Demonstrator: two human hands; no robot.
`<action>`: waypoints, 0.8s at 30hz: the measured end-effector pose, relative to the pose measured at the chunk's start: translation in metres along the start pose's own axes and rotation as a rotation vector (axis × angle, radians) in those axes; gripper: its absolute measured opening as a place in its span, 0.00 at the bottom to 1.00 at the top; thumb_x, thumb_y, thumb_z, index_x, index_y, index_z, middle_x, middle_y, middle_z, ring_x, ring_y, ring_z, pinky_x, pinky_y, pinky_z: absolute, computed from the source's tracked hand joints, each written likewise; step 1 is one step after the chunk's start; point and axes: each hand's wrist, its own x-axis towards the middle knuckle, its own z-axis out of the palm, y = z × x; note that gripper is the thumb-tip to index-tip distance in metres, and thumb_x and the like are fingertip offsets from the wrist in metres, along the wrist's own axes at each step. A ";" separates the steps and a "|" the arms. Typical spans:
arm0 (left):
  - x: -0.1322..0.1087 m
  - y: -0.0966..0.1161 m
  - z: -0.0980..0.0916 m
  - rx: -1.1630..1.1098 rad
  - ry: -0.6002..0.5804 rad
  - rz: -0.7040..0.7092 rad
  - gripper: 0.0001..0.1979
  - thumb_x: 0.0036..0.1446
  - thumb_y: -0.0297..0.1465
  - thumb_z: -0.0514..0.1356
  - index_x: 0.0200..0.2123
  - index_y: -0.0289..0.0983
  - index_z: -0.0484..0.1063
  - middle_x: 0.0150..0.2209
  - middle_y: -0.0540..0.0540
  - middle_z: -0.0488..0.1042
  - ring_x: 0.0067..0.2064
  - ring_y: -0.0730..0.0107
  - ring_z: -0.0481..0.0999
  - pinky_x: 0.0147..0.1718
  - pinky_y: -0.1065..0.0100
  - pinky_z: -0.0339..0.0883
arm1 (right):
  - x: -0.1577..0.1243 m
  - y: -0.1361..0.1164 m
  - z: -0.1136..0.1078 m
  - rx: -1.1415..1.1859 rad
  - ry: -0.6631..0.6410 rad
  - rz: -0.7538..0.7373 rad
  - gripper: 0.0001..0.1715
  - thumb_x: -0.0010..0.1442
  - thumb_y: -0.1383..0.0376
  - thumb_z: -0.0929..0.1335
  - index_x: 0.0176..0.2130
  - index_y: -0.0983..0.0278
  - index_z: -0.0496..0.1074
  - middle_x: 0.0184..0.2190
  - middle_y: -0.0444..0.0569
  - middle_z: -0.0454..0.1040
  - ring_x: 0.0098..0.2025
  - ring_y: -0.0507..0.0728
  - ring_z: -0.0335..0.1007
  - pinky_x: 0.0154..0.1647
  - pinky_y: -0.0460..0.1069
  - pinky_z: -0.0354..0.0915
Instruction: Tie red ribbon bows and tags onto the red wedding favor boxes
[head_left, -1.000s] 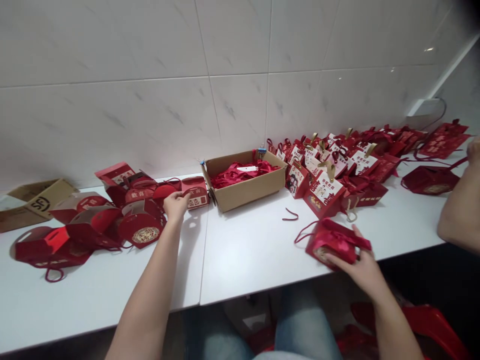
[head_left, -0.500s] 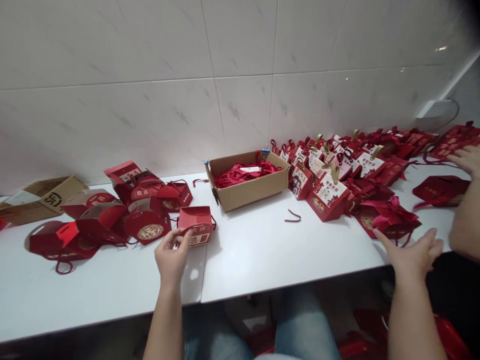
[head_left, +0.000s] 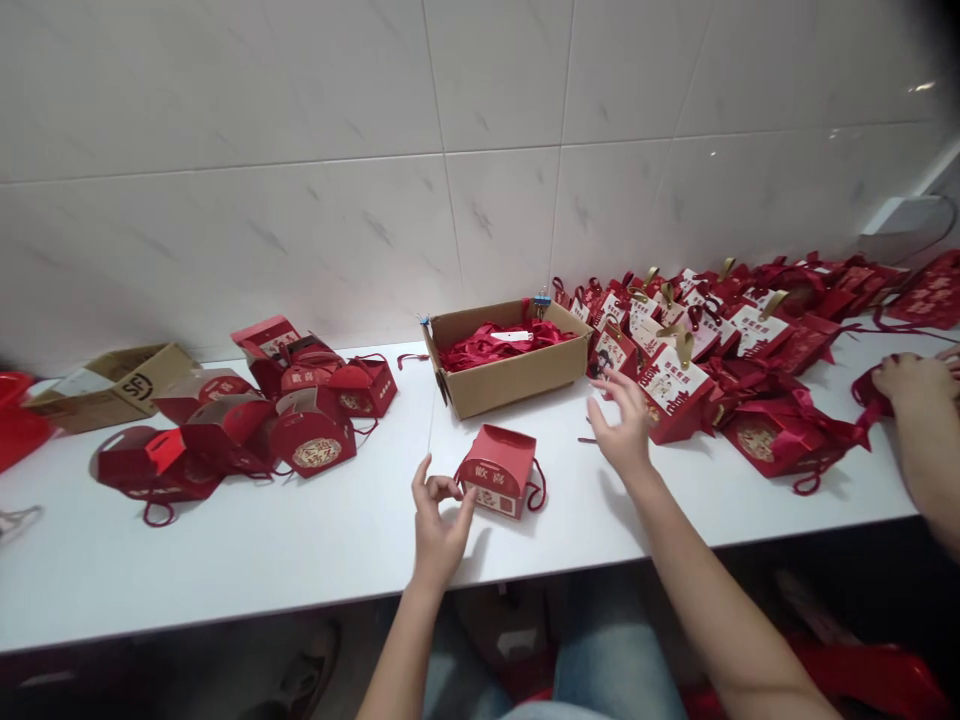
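Observation:
A small red gift box (head_left: pixel 496 462) with gold lettering and dark red cords at its sides stands on the white table in front of me. My left hand (head_left: pixel 441 525) is at its left front corner, thumb and fingers apart, holding nothing; whether the thumb tip touches the box I cannot tell. To the right, my right hand (head_left: pixel 622 425) hovers with spread fingers, empty, between this box and the red-and-white gift boxes. Behind stands an open cardboard box (head_left: pixel 517 385) full of red ribbons (head_left: pixel 480 347).
Several red boxes (head_left: pixel 311 435) are grouped at the left, near a cardboard tray (head_left: pixel 112 400) and a red plastic item (head_left: pixel 19 420). Many ribboned boxes (head_left: pixel 679 395) crowd the right. Another person's hands (head_left: pixel 919 385) work at the far right. A tiled wall (head_left: pixel 300 250) closes the back.
The red box has moved right to the table area before me, and my left hand has let go of it. My right hand has swung left from the right-hand boxes. The view has shifted slightly.

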 end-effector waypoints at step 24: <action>-0.007 -0.017 0.004 0.093 -0.195 -0.099 0.26 0.54 0.33 0.59 0.55 0.39 0.55 0.34 0.48 0.66 0.34 0.70 0.69 0.36 0.65 0.66 | 0.106 -0.030 0.080 0.442 -0.092 0.274 0.10 0.58 0.62 0.61 0.38 0.65 0.65 0.31 0.49 0.72 0.31 0.53 0.72 0.34 0.50 0.69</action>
